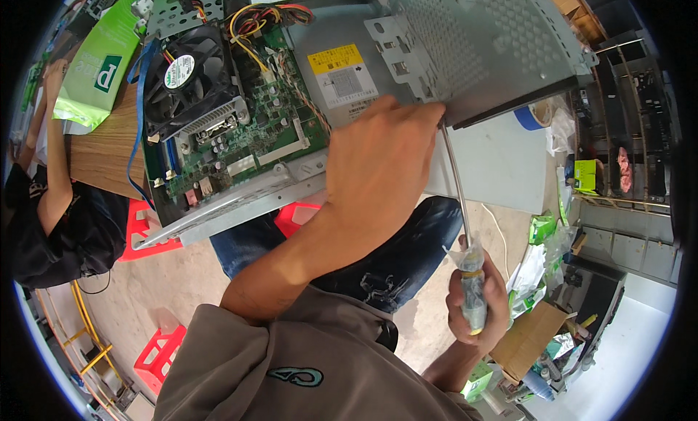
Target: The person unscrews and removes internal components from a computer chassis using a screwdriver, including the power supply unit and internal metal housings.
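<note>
My right hand [486, 305] is wrapped around the wrapped, clear-looking handle of a screwdriver [456, 174]. The long metal shaft runs up and away to the fingers of my left hand [382, 163], where its tip is hidden. My left hand is closed at the near edge of an opened metal computer case [502, 43], back of the hand upward; its fingertips and whatever they pinch are out of sight. Left of it, inside the case, lie a green motherboard [280, 101], a black cooling fan [185, 75] and a labelled metal drive [342, 75].
Bundled coloured cables [265, 17] cross the case, and a blue cable [137, 130] hangs at its left. A co-worker's arm [57, 174] rests by a green bag [98, 83]. Blue tape [531, 117] sits at right, with shelves [618, 130], a cardboard box [527, 337] and red stools [160, 355] around.
</note>
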`<state>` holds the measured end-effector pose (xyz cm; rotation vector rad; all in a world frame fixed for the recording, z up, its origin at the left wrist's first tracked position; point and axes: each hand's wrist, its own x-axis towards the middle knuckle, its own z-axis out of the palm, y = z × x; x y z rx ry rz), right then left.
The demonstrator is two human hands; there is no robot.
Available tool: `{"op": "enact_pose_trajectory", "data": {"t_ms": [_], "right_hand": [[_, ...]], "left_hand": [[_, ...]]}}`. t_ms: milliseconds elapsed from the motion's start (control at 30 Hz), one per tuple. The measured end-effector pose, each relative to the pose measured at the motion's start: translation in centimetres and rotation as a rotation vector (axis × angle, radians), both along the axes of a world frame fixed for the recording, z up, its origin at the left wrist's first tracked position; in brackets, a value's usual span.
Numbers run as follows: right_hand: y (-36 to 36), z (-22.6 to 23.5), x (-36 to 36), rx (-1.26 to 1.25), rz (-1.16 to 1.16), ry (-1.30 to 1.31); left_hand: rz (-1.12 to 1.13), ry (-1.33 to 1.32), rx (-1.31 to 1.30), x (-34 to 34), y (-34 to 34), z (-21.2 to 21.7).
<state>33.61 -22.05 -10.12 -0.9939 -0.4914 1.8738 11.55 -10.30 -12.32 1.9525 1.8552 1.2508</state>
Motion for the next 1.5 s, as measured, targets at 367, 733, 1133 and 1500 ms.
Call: {"op": "enact_pose_trajectory", "data": {"t_ms": [367, 733, 1133, 1500], "right_hand": [[-0.8, 0.4, -2.0, 0.670, 0.204, -1.633], [-2.0, 0.4, -2.3, 0.361, -0.174, -1.010], [-3.4, -0.2, -3.7, 0.750, -0.163, -1.552], [-6.2, -2.0, -3.1, 0.194, -0.415, -0.380]], "left_hand": [[-0.052, 0.035, 0.029, -0.2, 0.0, -0.2], [-0.046, 0.084, 0.219, -0.2, -1.1, -0.2], [-0.490, -1.584, -0.695, 5.0, -5.6, -4.3], [-0.571, -1.833, -0.636, 5.5, -5.6, -3.8]]}}
